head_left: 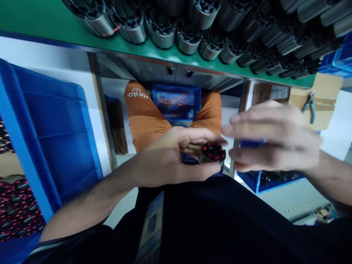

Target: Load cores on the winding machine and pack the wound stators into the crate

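Note:
My left hand (176,157) is wrapped round a small motor stator (213,152), a dark cylinder with a black slotted end and red windings. Its slotted end faces up between thumb and fingers, while the palm side of the cylinder is hidden. Just to the right, my right hand (275,139) hovers apart from the stator, blurred by motion. Its fingers are stretched toward the stator, with a gap between them and the thumb, and nothing shows in them.
Rows of silver stators (162,35) stand on the green bench (41,22). A blue crate (60,135) is at left, near red-wound parts (19,205). Pliers (310,104) lie on cardboard (327,93) at right. A blue bin (177,88) with copper-coloured scraps sits between my legs.

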Action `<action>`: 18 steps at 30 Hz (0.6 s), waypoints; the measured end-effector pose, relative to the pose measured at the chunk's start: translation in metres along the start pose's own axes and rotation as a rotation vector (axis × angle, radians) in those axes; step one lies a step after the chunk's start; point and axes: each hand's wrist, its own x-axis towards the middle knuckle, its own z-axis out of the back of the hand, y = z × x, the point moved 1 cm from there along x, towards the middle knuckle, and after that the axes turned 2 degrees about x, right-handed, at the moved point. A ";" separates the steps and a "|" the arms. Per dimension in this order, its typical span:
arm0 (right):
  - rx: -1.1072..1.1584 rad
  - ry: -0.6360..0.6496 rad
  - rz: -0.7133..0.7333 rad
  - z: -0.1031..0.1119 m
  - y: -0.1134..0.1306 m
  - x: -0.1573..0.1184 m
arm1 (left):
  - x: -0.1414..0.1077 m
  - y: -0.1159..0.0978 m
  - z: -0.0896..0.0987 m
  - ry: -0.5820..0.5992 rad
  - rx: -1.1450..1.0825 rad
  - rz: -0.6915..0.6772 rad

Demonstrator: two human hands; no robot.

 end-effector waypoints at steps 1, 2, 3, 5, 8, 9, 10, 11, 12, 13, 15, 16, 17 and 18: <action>0.086 0.018 -0.025 0.004 -0.001 0.000 | -0.001 -0.001 0.001 -0.097 0.102 -0.053; 0.196 0.041 -0.087 0.005 -0.002 0.000 | -0.003 -0.003 0.000 -0.215 0.220 -0.122; 0.320 0.070 -0.179 0.005 -0.004 0.000 | -0.004 -0.005 -0.001 -0.295 0.330 -0.193; 0.580 0.159 -0.397 -0.001 -0.008 0.000 | -0.007 -0.007 -0.004 -0.339 0.498 -0.310; 0.909 0.332 -0.605 -0.014 -0.012 0.000 | -0.011 -0.008 -0.005 -0.380 0.672 -0.421; 0.963 0.366 -0.652 -0.018 -0.012 0.000 | -0.013 -0.008 -0.005 -0.383 0.724 -0.448; 0.985 0.376 -0.684 -0.020 -0.012 0.000 | -0.014 -0.008 -0.005 -0.385 0.767 -0.475; 0.967 0.365 -0.695 -0.021 -0.010 0.000 | -0.015 -0.009 -0.005 -0.380 0.799 -0.522; 0.890 0.332 -0.683 -0.021 -0.007 -0.001 | -0.016 -0.010 -0.006 -0.372 0.828 -0.557; 0.771 0.291 -0.649 -0.019 -0.004 -0.001 | -0.015 -0.011 -0.007 -0.383 0.854 -0.550; 0.518 0.218 -0.559 -0.012 0.005 -0.002 | -0.011 -0.013 -0.008 -0.401 0.794 -0.376; 0.408 0.202 -0.527 -0.008 0.010 -0.002 | -0.008 -0.013 -0.008 -0.370 0.684 -0.232; 0.312 0.191 -0.497 -0.004 0.014 -0.002 | -0.005 -0.012 -0.008 -0.301 0.544 -0.068; 0.240 0.175 -0.460 0.001 0.017 -0.002 | -0.002 -0.012 -0.009 -0.234 0.401 0.058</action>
